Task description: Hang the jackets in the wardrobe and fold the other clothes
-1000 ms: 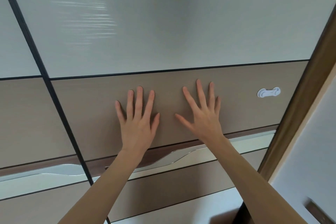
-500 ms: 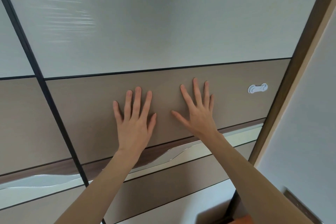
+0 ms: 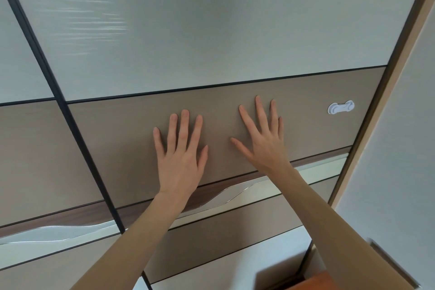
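A sliding wardrobe door [image 3: 317,125] fills the view, with a pale glossy upper panel and a brown band across the middle. My left hand [image 3: 180,155] lies flat on the brown band with its fingers straight and spread. My right hand [image 3: 263,139] presses flat on the same band a little to the right, fingers spread too. Neither hand holds anything. No jackets or other clothes are in view.
A white plastic child lock [image 3: 341,107] is stuck to the band near the door's right edge. A dark vertical frame strip [image 3: 70,125] divides this door from the left door. The wooden wardrobe side frame [image 3: 386,92] runs along the right. An orange object [image 3: 315,282] shows at bottom right.
The door and its child lock have shifted left relative to the frame's right side, and more of the wall on the right shows. Both hands stay flat on the band.
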